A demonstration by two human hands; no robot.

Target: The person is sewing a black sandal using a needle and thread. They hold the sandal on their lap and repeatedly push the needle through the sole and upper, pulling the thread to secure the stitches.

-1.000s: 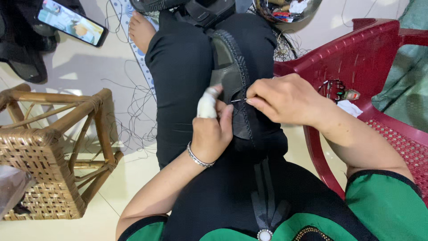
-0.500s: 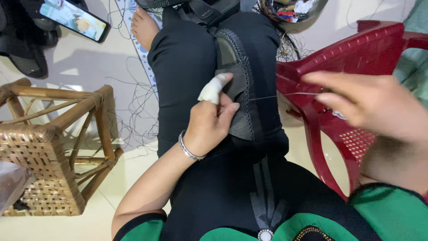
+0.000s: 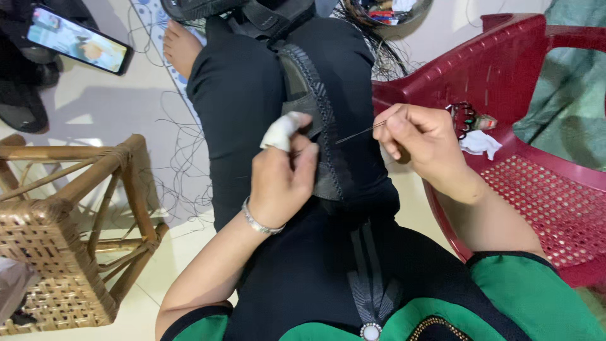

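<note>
In the head view, your left hand (image 3: 283,180) rests on the dark shoe piece (image 3: 314,120) that lies on your lap, over your black trousers. The fingers are bent and closed against the piece, so the hand presses and holds it in place. The forefinger (image 3: 281,131) is wrapped in white tape and lies on the grey inner side of the piece. A silver bangle (image 3: 261,222) sits on the left wrist.

Your right hand (image 3: 421,140) is just to the right of the shoe piece, near it but not touching it. The thumb and fingers are pinched narrow on a thin needle (image 3: 356,133), which points to the left, toward the stitched edge of the piece. The needle tip is very near the edge; I cannot tell if it touches. The thread itself is too thin to see clearly.

The shoe piece lies along your right thigh, with a row of stitches running down its edge.

At your right stands a red plastic chair (image 3: 505,69), and on its seat lie a white scrap of tissue (image 3: 480,143) and a small dark object that I cannot identify. At your left stands a cane stool (image 3: 60,233). A phone (image 3: 77,46) with a lit screen lies on the floor at the top left. Loose black threads (image 3: 177,170) lie on the floor between the stool and your leg.
</note>
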